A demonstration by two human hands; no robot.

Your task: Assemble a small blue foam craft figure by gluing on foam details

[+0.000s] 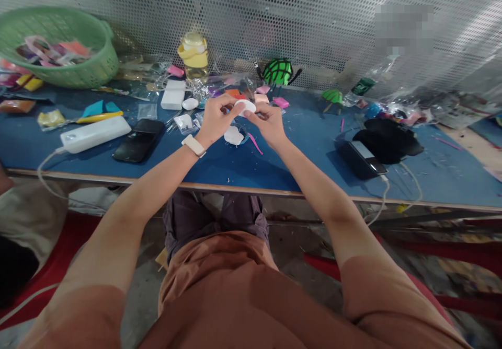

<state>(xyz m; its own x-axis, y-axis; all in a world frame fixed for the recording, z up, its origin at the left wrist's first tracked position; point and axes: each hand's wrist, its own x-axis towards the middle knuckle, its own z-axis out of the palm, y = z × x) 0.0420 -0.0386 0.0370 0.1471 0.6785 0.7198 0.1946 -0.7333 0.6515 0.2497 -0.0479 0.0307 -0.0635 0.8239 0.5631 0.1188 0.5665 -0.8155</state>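
Observation:
Above the blue table (274, 176), both my hands grip a small white oval piece (247, 107), fingers closed at its edges. My left hand (217, 118) has the piece's left side, with thumb and fingers pinched together. On its right side, my right hand (271, 124) pinches in the same way. Just below the hands lies a flat white lump (234, 135), with a thin pink stick tool (255, 144) beside it. Another white oval lump (190, 103) rests left of my left hand. Pink packets (281, 102) lie behind the right hand.
A green basket (84, 72) of packets stands back left, near a yellow-lidded bottle (193, 56). A white power strip-like block (96, 134) and a phone (139, 140) lie left. On the right are a black device (361, 160) with a cable and a clear bottle (363, 88).

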